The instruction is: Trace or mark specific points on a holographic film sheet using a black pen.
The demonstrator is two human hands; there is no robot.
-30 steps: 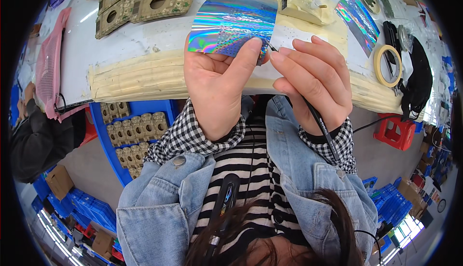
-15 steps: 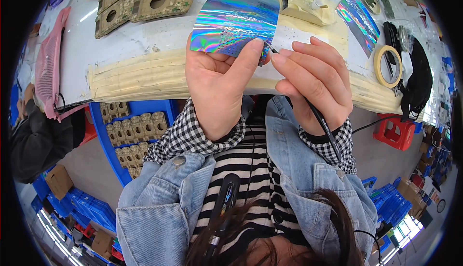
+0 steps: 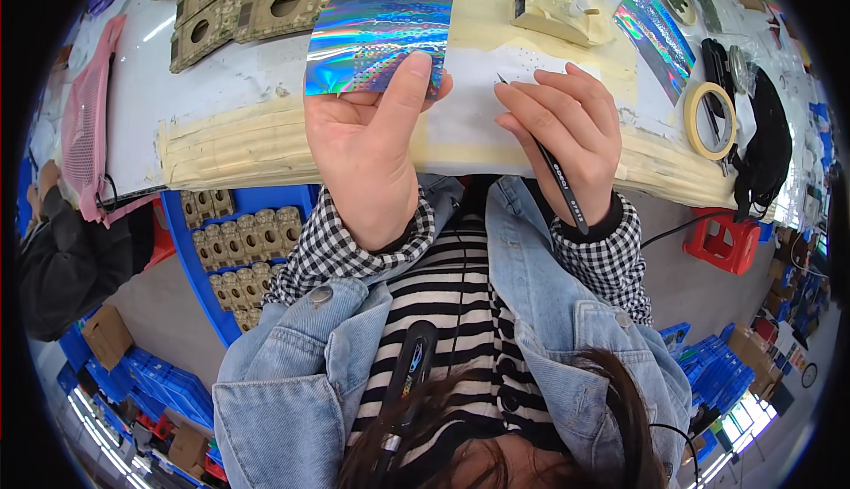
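The rectangular iridescent holographic foil sheet (image 3: 379, 35) is held up flat above the taped edge of the white worktable (image 3: 239, 148), long axis running left to right. My left hand (image 3: 372, 148) is closed on its lower edge, thumb pressed over the face. My right hand (image 3: 562, 139) is closed on slim black tweezers (image 3: 553, 170), tip aimed up-left; the sheet lies just left of that tip, apart from it. A second foil strip (image 3: 655, 35) lies farther right.
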